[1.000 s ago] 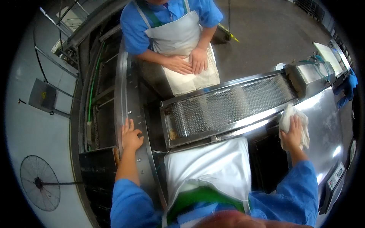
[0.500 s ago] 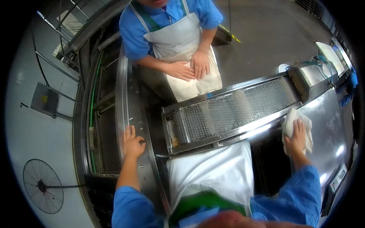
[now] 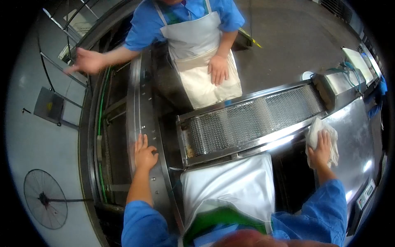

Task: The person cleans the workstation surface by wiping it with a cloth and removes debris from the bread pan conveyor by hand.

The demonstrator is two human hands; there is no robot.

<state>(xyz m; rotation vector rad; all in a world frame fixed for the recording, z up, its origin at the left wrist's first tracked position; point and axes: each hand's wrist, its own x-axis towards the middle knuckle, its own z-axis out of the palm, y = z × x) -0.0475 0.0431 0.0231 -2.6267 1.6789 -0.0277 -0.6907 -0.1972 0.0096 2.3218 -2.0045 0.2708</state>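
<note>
Cloth (image 3: 316,126): crumpled, off-white, on the metal table (image 3: 356,131), just beside the near edge of the mesh belt (image 3: 255,117). Right hand (image 3: 320,149) lies flat over it, fingers spread; can't tell whether the fingertips pinch any fabric. Left hand (image 3: 145,155) grasps nothing: open, fingers stretched out on the metal ledge (image 3: 144,113), thumb apart.

Risks, my judgement: a loose cloth fold sits near the belt frame; if the belt runs and the cloth drifts over, mesh could snag it and pull fingers along. Cloth could also slide off the table's near edge into the dark gap (image 3: 290,173) if pushed carelessly. The shiny tabletop may let hand and cloth skid. White apron (image 3: 230,177) is close to the belt frame, so leaning in could catch it. Left fingers near the side machinery (image 3: 113,144) could get pinched if it moves. Co-worker's raised hand (image 3: 88,61) is over that machinery too, same hazard.

Hard to make out: that raised hand is motion-blurred, fingers unclear. Co-worker's other hand (image 3: 218,69) is clear, on their apron; head cut off at top. Cloth underside and whatever it covers hidden. Gap interior too dark. Scale (image 3: 365,195) readout illegible. Belt running or stopped: can't tell.
</note>
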